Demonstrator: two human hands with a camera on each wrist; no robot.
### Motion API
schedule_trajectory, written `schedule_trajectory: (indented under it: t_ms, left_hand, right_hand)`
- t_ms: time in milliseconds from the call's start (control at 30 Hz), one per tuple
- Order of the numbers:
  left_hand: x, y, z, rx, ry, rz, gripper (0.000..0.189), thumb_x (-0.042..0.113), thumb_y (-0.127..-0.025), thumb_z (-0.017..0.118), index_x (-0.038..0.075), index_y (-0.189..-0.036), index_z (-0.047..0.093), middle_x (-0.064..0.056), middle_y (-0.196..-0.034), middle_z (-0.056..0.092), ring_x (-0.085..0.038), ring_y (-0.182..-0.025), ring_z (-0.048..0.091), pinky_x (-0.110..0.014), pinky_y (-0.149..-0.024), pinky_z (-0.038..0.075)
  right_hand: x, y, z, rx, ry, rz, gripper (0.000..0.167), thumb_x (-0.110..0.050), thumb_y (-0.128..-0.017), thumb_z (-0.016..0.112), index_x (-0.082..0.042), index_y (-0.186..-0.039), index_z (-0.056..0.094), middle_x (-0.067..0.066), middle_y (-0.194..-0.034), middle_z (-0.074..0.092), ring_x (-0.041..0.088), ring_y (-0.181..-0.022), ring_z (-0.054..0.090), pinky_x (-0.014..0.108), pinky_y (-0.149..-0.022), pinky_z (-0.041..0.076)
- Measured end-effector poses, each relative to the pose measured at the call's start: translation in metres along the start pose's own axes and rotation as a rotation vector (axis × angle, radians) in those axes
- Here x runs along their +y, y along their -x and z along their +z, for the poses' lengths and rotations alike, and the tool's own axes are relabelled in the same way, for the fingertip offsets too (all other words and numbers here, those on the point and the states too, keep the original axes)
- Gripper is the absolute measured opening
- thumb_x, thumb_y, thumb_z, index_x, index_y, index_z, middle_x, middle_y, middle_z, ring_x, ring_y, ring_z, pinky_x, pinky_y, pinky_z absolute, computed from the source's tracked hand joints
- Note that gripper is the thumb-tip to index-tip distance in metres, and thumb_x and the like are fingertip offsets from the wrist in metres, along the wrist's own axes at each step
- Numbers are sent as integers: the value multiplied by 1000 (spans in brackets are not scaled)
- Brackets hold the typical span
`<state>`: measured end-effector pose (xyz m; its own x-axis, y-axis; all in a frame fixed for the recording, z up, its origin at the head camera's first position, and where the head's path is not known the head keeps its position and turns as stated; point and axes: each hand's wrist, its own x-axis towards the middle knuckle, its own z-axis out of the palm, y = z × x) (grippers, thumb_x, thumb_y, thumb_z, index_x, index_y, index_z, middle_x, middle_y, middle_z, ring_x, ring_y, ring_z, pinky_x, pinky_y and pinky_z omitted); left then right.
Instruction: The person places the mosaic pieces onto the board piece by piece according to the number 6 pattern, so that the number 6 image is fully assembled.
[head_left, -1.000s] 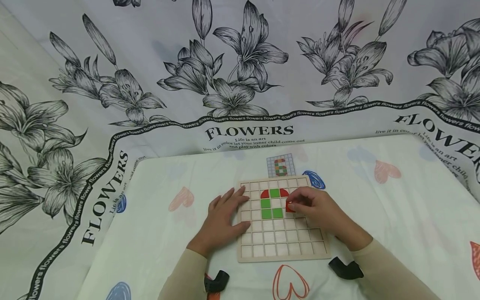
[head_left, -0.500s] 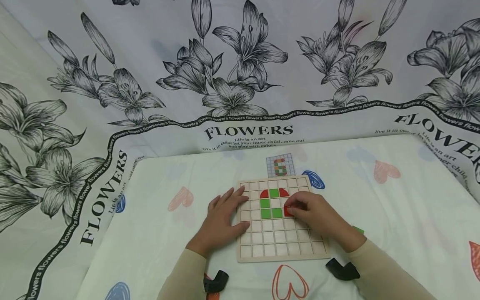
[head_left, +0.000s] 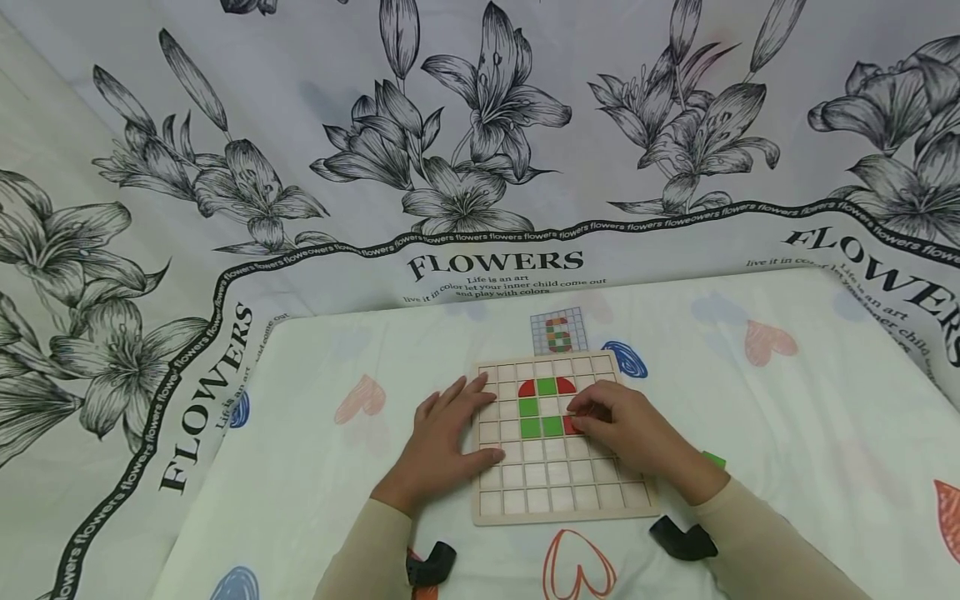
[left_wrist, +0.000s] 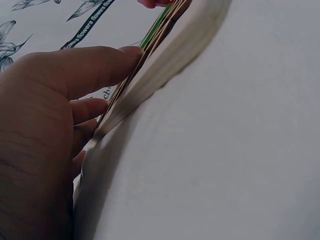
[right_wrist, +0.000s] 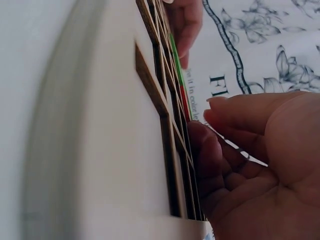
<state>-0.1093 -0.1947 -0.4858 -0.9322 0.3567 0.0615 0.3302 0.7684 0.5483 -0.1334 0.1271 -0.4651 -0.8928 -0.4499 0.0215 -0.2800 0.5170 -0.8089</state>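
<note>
A square wooden grid board (head_left: 566, 504) lies on the table. Green square tiles (head_left: 529, 407) and red rounded-corner tiles (head_left: 528, 387) sit in several of its cells. My left hand (head_left: 442, 437) rests with spread fingers along the board's left edge; the left wrist view has its thumb (left_wrist: 107, 67) at the board's side. With bent fingers my right hand (head_left: 630, 421) holds a red tile (head_left: 571, 426) low in the cell to the right of the lower green pair. Part of that tile is hidden under the fingertips.
Behind the board lies a small printed card (head_left: 558, 332) with a red and green grid pattern. A loose green piece (head_left: 715, 459) shows beside the right wrist. Black wrist mounts (head_left: 684, 538) hang under the forearms. A flower-printed curtain (head_left: 480, 125) closes off the back.
My right hand has brought the red tile slightly left and down, in line with the lower green pair. A green piece has come into sight beside the right wrist. My left hand stays put.
</note>
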Motion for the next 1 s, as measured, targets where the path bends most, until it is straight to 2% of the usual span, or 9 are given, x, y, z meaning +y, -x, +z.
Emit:
schedule_trajectory:
  t_ms: [233, 467, 767, 1000]
  left_hand:
    - [0, 1, 0, 11, -2, 7, 79, 56, -89, 80, 26, -158, 55, 13, -176, 29, -18, -163, 19, -54, -127, 9]
    - [-1, 1, 0, -11, -8, -17, 79, 58, -90, 78, 29, -159, 53, 17, -177, 26, -13, -163, 15, -49, -127, 4]
    - [-1, 1, 1, -13, -11, -20, 78, 58, -91, 78, 29, -159, 53, 17, -177, 25, -13, -163, 14, -48, -127, 4]
    - [-2, 1, 2, -7, -12, -19, 78, 59, -91, 77, 30, -159, 53, 17, -177, 26, -13, -163, 14, -49, -127, 4]
  right_hand:
    - [-1, 0, 1, -6, -23, -2, 4, -16, -106, 75, -17, -110, 76, -7, -102, 66, 17, -91, 61, 32, -79, 54]
    - [-2, 0, 1, 6, -56, 15, 5, -19, -106, 75, -18, -111, 76, -5, -102, 66, 19, -93, 61, 32, -80, 53]
    - [-7, 1, -6, 34, -131, -5, 17, -18, -106, 74, -9, -121, 74, -2, -102, 68, 23, -91, 63, 31, -79, 55]
    - [-12, 2, -11, 75, -169, -4, 18, -17, -107, 73, -9, -122, 74, -2, -103, 71, 24, -90, 65, 31, -79, 56]
